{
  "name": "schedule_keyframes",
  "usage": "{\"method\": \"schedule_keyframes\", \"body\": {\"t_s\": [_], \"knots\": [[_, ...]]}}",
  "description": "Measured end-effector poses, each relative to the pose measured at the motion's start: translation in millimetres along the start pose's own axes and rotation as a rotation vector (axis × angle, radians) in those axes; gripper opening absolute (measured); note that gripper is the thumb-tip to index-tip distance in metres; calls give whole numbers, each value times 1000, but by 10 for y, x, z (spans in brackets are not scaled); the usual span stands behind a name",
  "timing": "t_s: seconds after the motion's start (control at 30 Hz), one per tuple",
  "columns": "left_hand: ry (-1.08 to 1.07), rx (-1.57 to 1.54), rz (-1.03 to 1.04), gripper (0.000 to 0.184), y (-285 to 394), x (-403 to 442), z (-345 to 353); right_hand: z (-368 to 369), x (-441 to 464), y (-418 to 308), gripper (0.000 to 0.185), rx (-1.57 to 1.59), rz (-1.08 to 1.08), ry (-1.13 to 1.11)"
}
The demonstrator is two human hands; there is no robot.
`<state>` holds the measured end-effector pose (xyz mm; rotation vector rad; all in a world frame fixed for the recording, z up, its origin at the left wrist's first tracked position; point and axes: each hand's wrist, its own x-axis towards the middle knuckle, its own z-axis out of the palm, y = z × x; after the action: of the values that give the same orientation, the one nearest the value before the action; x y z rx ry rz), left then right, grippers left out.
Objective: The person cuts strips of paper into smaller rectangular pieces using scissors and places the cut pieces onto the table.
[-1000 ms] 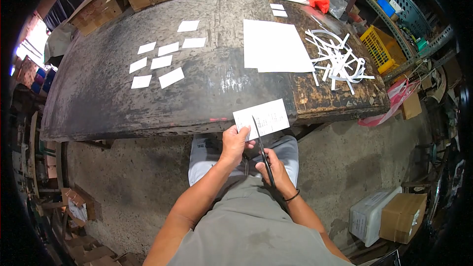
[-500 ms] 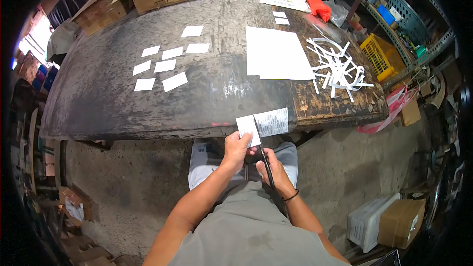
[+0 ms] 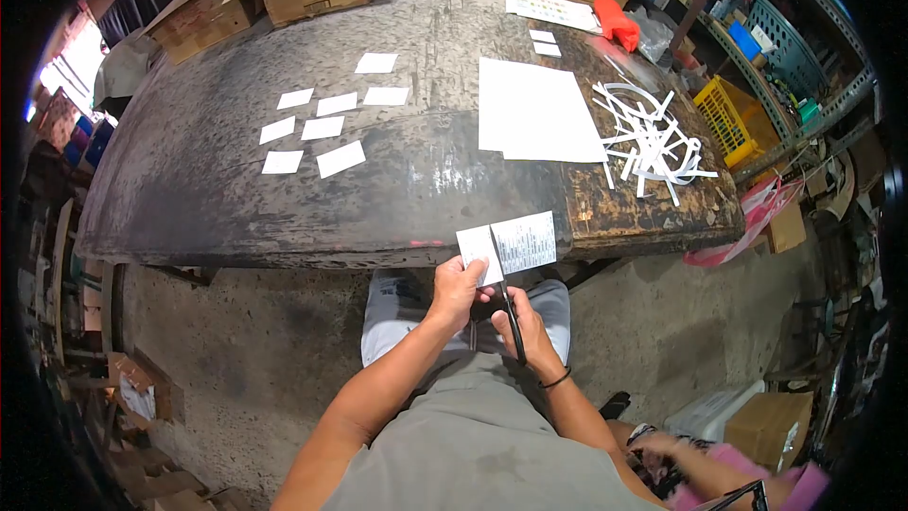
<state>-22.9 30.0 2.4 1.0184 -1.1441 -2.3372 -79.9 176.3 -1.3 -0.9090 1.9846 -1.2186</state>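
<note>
My left hand (image 3: 457, 288) pinches the lower left part of a printed sheet of paper (image 3: 526, 243) just past the table's front edge. My right hand (image 3: 526, 329) is closed round the black handles of a pair of scissors (image 3: 512, 314). The scissor blades run up across the paper, between its plain left part and its printed right part. On the table, beyond my hands, lie a stack of white sheets (image 3: 539, 114) and a tangled heap of paper strips (image 3: 653, 147). Several small paper rectangles (image 3: 340, 159) are spread at the left.
Cardboard boxes (image 3: 317, 2) line the back of the dark table (image 3: 397, 199). A red bag (image 3: 616, 23) lies at the back right, near a yellow crate (image 3: 726, 118) and shelving. Another person's arm (image 3: 705, 466) shows at the lower right, near a box (image 3: 768, 424).
Another person has come into view at the lower right, partly covering the boxes there. My hands, the scissors and the paper have hardly moved; the view has shifted slightly.
</note>
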Motion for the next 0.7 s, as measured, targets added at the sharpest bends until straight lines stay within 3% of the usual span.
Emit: {"method": "schedule_keyframes", "body": {"t_s": [0.7], "knots": [[6, -4, -8, 19, -10, 42, -23, -14, 37, -86, 55, 63, -76, 85]]}}
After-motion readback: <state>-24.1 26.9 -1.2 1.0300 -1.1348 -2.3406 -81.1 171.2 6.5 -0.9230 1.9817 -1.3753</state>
